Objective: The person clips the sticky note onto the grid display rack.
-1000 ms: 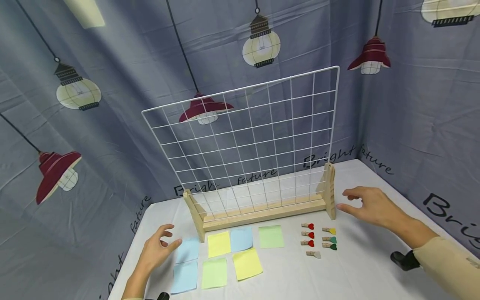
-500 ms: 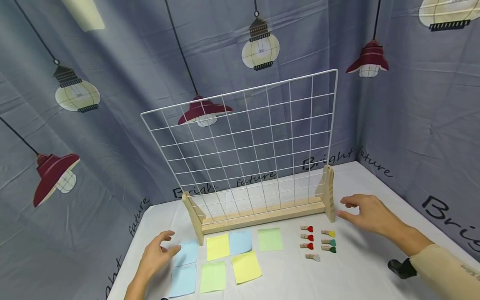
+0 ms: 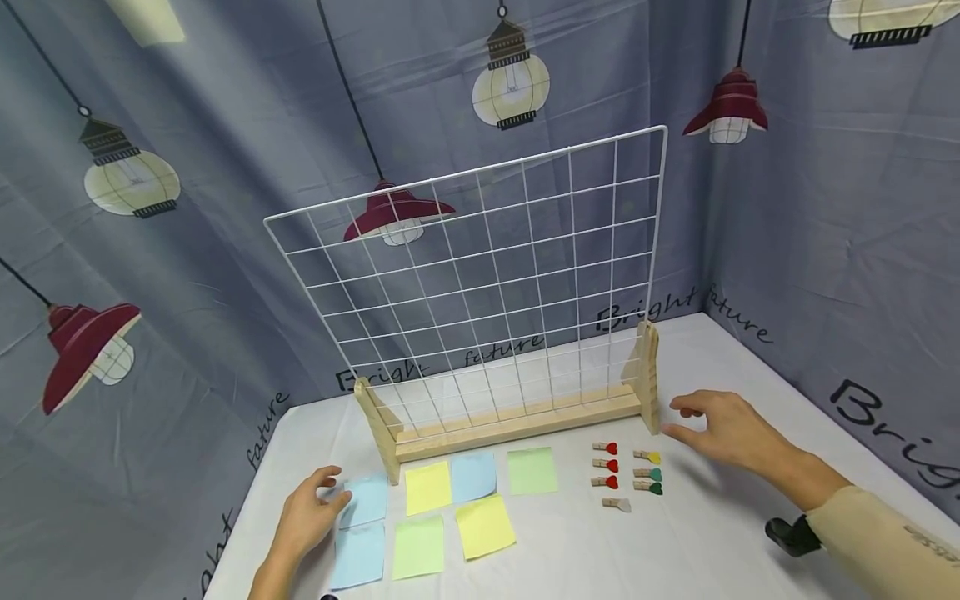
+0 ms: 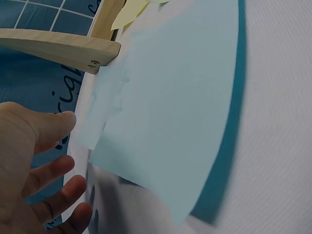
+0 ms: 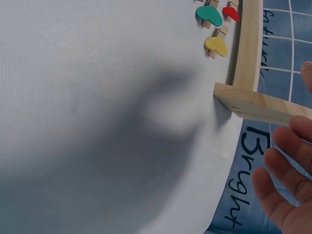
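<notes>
Blue-grey curtain (image 3: 810, 208) hangs behind one white wire rack (image 3: 495, 282), which stands on one white table (image 3: 697, 542). Of two hands, the left hand (image 3: 306, 512) is near the rack's left foot, the right hand (image 3: 723, 429) just right of its right foot; both have loosely bent fingers, gripping nothing. Before the rack's left and middle lie seven paper notes: three blue notes (image 3: 358, 556), two yellow notes (image 3: 486, 527), two green notes (image 3: 418, 547). Before its right end lie seven heart clips: three red clips (image 3: 611, 466), two green clips (image 3: 655, 488), one yellow clip (image 3: 654, 457), one pale clip (image 3: 622, 505).
</notes>
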A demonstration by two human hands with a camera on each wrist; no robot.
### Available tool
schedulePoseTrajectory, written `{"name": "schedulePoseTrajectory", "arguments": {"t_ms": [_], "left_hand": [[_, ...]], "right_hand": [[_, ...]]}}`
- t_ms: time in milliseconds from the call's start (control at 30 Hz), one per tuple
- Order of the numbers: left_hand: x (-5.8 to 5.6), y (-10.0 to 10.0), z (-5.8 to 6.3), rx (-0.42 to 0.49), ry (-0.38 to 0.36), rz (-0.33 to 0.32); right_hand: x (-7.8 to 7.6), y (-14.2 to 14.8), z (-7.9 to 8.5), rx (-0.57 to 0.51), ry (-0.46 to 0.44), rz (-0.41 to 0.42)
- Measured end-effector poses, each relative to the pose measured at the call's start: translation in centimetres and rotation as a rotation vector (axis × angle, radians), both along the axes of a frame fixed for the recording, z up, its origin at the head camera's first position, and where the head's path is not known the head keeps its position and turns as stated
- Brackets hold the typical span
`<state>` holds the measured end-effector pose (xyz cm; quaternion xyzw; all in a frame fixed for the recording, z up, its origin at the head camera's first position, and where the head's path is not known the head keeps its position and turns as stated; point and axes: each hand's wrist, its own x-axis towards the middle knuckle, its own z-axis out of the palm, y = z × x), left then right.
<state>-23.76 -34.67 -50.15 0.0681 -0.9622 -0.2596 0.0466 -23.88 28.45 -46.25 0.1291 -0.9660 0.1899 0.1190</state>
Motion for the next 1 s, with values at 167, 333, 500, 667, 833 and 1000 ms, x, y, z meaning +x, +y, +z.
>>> {"name": "schedulePoseTrajectory", "arguments": {"t_ms": [167,333,500,667,833,1000], "left_hand": [[-0.1,0.3,0.0,0.004,-0.015,0.003],[-0.2,0.4,-0.2,0.005,-0.022,0.012],[-0.2,0.3,-0.6,0.015,-0.026,0.022],[-0.2,0.2,-0.8,0.026,-0.022,0.02],[-0.4,0.3,-0.9,0.036,-0.03,0.032],[-0.5,0.6,-0.9,0.028,-0.023,0.04]], "right_hand": [[-0.1,0.0,-0.1,0.001,-0.004,0.004],[-0.1,-0.1,-0.4,-0.005,-0.02,0.005],[0.0,-0.4,-0.8,-0.018,-0.045,0.009],[0.0,-0.5,-0.8,-0.023,-0.061,0.006],[0.0,-0.5,-0.9,-0.025,-0.054,0.015],[0.1,-0.5,-1.2,-0.024,-0.039,0.019]]}}
